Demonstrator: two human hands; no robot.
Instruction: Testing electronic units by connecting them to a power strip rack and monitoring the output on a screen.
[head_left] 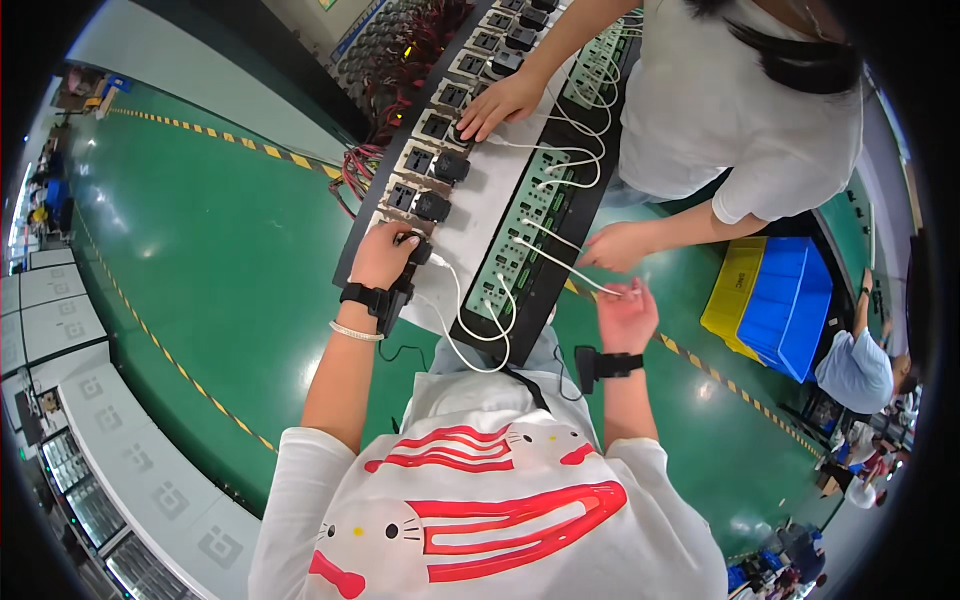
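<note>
The left hand [383, 255] hides the black adapter [418, 248] beneath it; the co-worker's head is cut off.

White cables [560, 262] and a co-worker's hands [500, 103] crowd the bench [480, 215].

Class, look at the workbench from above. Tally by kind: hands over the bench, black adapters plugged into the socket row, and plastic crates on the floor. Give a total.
Hands: 4 (the wearer's left hand and right hand; a co-worker's hand and other hand)
Black adapters clearly seen: 6; farther ones too small to tell
Crates: 2, a blue crate and a yellow crate
Total: 12
</note>
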